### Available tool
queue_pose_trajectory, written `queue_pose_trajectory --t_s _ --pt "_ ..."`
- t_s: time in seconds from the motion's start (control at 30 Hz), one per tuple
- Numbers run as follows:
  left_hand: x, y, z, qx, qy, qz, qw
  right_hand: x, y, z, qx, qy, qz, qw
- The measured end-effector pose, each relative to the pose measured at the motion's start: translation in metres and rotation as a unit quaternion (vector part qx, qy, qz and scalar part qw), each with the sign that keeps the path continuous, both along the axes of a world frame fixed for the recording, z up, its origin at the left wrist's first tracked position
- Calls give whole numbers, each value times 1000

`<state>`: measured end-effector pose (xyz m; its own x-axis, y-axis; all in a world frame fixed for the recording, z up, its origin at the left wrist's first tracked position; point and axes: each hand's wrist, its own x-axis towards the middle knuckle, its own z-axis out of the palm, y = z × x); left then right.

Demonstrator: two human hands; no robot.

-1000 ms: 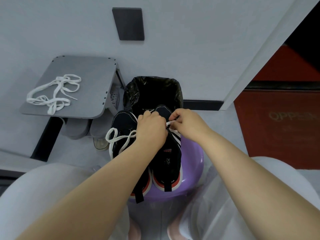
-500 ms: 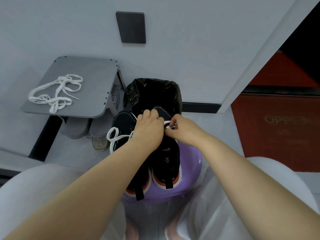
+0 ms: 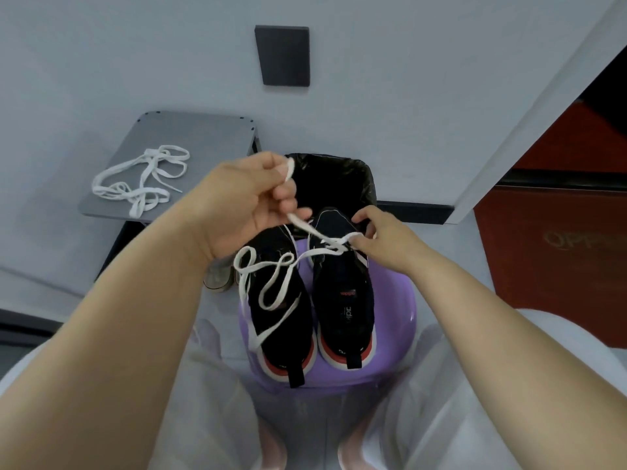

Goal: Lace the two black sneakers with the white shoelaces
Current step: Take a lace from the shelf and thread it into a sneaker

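Two black sneakers stand side by side on a purple stool (image 3: 393, 354), heels toward me: the left sneaker (image 3: 276, 320) and the right sneaker (image 3: 342, 300). A white shoelace (image 3: 271, 283) runs through the front of the right sneaker and lies looped over the left one. My left hand (image 3: 244, 205) is raised above the shoes, pinching one end of this lace. My right hand (image 3: 380, 239) presses the lace at the right sneaker's front eyelets. A second white shoelace (image 3: 142, 181) lies tangled on a grey side table (image 3: 203, 137).
A bin lined with a black bag (image 3: 336, 178) stands just beyond the stool. Light shoes (image 3: 219, 279) sit on the floor under the grey table. A red cabinet (image 3: 556, 252) is at the right. My knees flank the stool.
My left hand has lifted up and left off the shoes, drawing the lace end out with it. The loose loops on the left sneaker are now uncovered. My right hand stayed at the eyelets.
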<state>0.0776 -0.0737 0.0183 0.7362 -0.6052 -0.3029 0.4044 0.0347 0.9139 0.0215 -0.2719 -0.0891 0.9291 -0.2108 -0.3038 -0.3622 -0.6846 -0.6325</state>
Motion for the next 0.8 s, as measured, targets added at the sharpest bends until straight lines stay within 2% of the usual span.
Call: queue_pose_trajectory --t_s 0.07,0.1,0.2,0.27,0.33,0.43,0.5,0.63,0.73,0.8 --pt "0 -5 -13 153 -36 -5 988 2 0 -4 -61 -35 27 997" --pt "-3 -7 -19 241 -73 -33 967 3 0 -6 -93 -42 51 993" --pt "-10 -10 -41 433 -235 -141 859 5 2 -10 -177 -66 108 976" --pt "-14 -12 -50 496 -318 -206 781 7 2 -8 -215 -107 104 965" --pt "-16 -13 -56 528 -363 -232 731 9 1 -6 -213 -149 81 962" --pt "-16 -15 -63 533 -419 -195 709 7 1 2 -98 -148 31 984" --pt "-14 -14 -66 530 -467 -153 691 5 -1 6 -60 -117 2 991" --pt "-11 -12 -65 549 -491 -134 663 4 -4 7 -97 -96 -22 990" --pt "-13 -14 -63 558 -486 -139 659 7 -8 4 -170 -89 -14 981" --pt "-17 -16 -63 542 -482 -156 670 7 -11 3 -188 -62 13 980"
